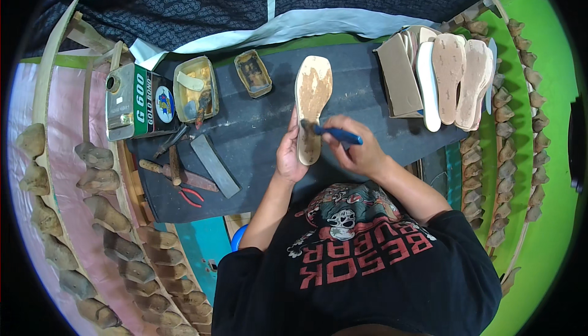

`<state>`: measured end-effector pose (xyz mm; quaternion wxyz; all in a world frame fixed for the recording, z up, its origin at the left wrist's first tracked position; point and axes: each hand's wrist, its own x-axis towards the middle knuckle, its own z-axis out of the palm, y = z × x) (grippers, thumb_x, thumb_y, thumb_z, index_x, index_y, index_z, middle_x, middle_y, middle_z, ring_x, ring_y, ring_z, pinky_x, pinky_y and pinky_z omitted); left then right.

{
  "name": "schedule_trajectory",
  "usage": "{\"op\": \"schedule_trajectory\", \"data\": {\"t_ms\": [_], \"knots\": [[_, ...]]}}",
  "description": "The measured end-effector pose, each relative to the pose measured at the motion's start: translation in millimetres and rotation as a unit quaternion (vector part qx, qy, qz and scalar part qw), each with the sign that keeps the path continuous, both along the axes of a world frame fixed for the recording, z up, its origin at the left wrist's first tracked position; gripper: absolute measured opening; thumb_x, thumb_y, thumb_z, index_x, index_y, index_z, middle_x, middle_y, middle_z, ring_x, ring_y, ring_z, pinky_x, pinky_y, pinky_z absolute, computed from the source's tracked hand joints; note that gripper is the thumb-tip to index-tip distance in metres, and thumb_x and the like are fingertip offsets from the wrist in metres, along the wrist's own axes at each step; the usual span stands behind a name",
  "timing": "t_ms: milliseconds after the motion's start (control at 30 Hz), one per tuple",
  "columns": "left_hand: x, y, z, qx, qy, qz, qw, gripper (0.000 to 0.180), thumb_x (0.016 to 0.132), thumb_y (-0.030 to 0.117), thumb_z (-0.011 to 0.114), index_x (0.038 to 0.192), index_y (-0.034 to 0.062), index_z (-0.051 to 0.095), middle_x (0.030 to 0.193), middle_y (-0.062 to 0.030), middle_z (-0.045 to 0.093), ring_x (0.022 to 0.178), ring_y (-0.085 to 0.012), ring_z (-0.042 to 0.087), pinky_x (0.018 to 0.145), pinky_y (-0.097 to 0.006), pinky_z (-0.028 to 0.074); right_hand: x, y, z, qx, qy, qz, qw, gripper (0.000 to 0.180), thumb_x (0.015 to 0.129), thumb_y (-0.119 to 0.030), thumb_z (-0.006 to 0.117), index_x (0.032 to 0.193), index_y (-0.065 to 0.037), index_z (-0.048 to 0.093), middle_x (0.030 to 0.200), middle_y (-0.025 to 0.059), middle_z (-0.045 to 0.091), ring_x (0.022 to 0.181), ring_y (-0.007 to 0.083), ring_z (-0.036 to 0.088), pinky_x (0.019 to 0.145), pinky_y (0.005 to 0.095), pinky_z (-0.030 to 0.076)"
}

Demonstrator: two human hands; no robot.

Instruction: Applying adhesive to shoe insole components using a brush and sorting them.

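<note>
My left hand [290, 156] grips a tan shoe insole [314, 86] by its narrow heel end, with the broad toe end pointing away from me. Patches of pale and darker brown mottle its upper face, and the heel part looks darker and wet. In my right hand [360, 150] is a blue-handled brush [343, 134], its dark bristles resting on the insole where the waist meets the heel. The fingers of my left hand are partly hidden behind the insole.
Left on the dark-covered table [257, 146] are a metal can [138, 103], a tub [211, 100], a whetstone-like grey block [214, 166], a hammer [174, 164] and red-handled pliers [191, 197]. A smaller stained tub [252, 73] stands behind. More insoles [448, 79] lean on a cardboard box [398, 82]. Shoe lasts [101, 180] line racks.
</note>
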<state>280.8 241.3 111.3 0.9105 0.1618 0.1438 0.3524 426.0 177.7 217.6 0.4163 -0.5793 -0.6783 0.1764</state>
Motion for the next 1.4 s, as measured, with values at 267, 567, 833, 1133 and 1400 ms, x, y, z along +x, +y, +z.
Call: {"op": "schedule_trajectory", "data": {"t_ms": [267, 567, 833, 1133, 1400], "knots": [[7.5, -8.8, 3.8, -0.055, -0.004, 0.023, 0.998, 0.063, 0.101, 0.024, 0.036, 0.162, 0.0184, 0.018, 0.153, -0.0074, 0.042, 0.131, -0.0224, 0.049, 0.11, -0.038, 0.04, -7.7, -9.1, 7.3, 0.004, -0.028, 0.013, 1.0, 0.021, 0.089, -0.005, 0.066, 0.106, 0.001, 0.056, 0.094, 0.0192, 0.065, 0.084, 0.0393, 0.066, 0.074, 0.0435, 0.053], [6.9, -9.1, -2.1, -0.074, 0.0, 0.033, 0.997, 0.064, 0.1, 0.026, 0.039, 0.161, 0.0199, 0.021, 0.153, -0.0054, 0.044, 0.128, -0.0214, 0.052, 0.11, -0.038, 0.04, -12.3, -11.5, 5.9, -0.021, 0.06, -0.033, 0.997, 0.018, 0.09, -0.004, 0.066, 0.105, 0.0, 0.057, 0.086, 0.0162, 0.065, 0.071, 0.0338, 0.067, 0.064, 0.039, 0.052], [14.2, -17.3, 2.7, -0.047, -0.037, 0.019, 0.998, 0.061, 0.103, 0.022, 0.032, 0.162, 0.0199, 0.015, 0.159, -0.0044, 0.037, 0.139, -0.0213, 0.044, 0.115, -0.039, 0.035, -5.2, 2.7, -1.3, -0.056, 0.123, -0.12, 0.984, 0.014, 0.093, -0.005, 0.066, 0.1, 0.002, 0.057, 0.08, 0.0113, 0.064, 0.063, 0.0146, 0.065, 0.056, 0.0289, 0.051], [15.0, -9.9, 5.3, -0.041, -0.009, 0.037, 0.998, 0.061, 0.103, 0.023, 0.031, 0.162, 0.0197, 0.015, 0.159, -0.004, 0.037, 0.14, -0.0205, 0.043, 0.115, -0.038, 0.035, -9.0, 9.3, -2.6, 0.02, 0.082, -0.124, 0.989, 0.013, 0.093, -0.006, 0.065, 0.099, 0.002, 0.056, 0.081, 0.012, 0.064, 0.061, 0.0159, 0.065, 0.055, 0.0293, 0.05], [18.7, -4.9, 3.4, -0.113, -0.022, 0.08, 0.99, 0.059, 0.104, 0.025, 0.035, 0.161, 0.0219, 0.021, 0.14, -0.0069, 0.054, 0.112, -0.0211, 0.06, 0.1, -0.039, 0.048, -17.1, -2.7, -13.1, -0.008, 0.043, -0.081, 0.996, 0.017, 0.093, -0.01, 0.066, 0.102, 0.0, 0.057, 0.076, 0.0133, 0.063, 0.059, 0.0238, 0.066, 0.056, 0.0336, 0.051]]}}
